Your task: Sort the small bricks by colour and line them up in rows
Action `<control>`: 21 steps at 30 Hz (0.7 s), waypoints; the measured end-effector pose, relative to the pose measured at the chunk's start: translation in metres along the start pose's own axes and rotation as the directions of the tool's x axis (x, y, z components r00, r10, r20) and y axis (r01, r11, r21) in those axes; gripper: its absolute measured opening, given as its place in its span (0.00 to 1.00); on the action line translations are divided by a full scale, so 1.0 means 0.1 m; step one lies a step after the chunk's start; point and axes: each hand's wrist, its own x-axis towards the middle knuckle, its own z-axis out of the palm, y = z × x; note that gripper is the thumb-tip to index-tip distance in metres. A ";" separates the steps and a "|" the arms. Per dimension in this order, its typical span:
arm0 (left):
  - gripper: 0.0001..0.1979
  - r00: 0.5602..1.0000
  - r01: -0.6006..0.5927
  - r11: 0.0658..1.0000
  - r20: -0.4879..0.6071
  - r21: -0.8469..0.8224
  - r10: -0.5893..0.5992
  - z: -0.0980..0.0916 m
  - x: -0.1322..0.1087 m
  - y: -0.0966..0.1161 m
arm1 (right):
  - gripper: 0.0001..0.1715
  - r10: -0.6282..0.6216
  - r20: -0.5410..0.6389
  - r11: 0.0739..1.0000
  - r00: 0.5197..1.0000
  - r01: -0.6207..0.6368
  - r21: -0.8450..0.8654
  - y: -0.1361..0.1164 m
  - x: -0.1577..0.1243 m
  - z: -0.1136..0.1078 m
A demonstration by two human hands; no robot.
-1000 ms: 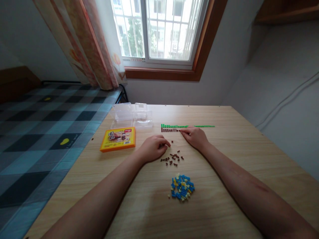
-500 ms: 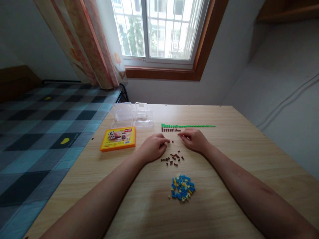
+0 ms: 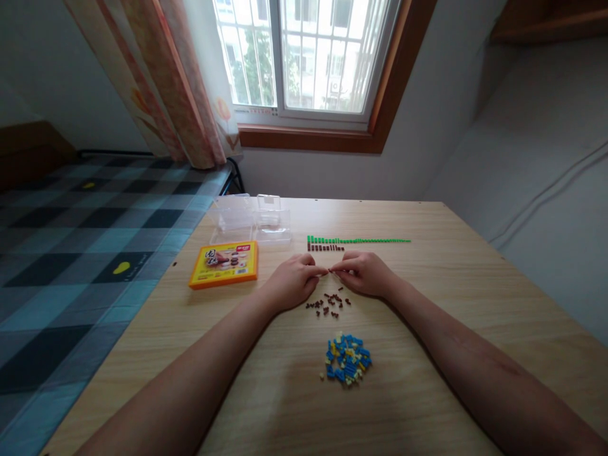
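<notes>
In the head view, the left hand [image 3: 297, 280] and right hand [image 3: 363, 273] met almost fingertip to fingertip at the centre of the frame, a brown piece [image 3: 331, 271] on the table [image 3: 418, 354] between them; whether either hand's fingers were pinched on it, I could not tell. Just above them ran a brown row [image 3: 325, 248] and a green row [image 3: 358, 240], while a brown pile [image 3: 329, 303] and a blue-and-yellow pile [image 3: 348, 359] lay below, toward the lower centre.
</notes>
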 end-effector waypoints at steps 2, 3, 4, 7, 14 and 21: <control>0.16 1.000 -0.003 1.000 -0.016 -0.015 0.003 0.00 0.00 0.00 | 0.14 0.012 -0.003 1.000 1.000 -0.012 -0.016 0.03 -0.01 -0.05; 0.15 1.000 -0.005 1.000 -0.025 -0.023 0.004 0.00 -0.01 0.00 | 0.13 0.024 -0.012 0.999 1.000 -0.024 -0.027 0.07 -0.02 -0.08; 0.15 1.000 -0.006 1.000 -0.031 -0.029 0.005 0.01 -0.01 0.00 | 0.12 0.040 -0.025 0.998 0.999 -0.041 -0.041 0.12 -0.03 -0.11; 0.15 0.999 0.003 0.999 -0.034 -0.043 -0.005 0.01 -0.01 0.01 | 0.12 0.128 -0.080 0.988 0.989 -0.134 -0.072 0.31 -0.07 -0.18; 0.13 0.998 0.026 0.996 -0.047 -0.086 -0.030 0.01 0.00 0.01 | 0.14 0.252 -0.173 0.947 0.952 -0.279 -0.159 0.53 -0.03 -0.11; 0.13 0.998 0.035 0.995 -0.052 -0.091 -0.040 0.01 0.00 0.01 | 0.14 0.257 -0.167 0.939 0.952 -0.287 -0.191 0.45 0.01 -0.06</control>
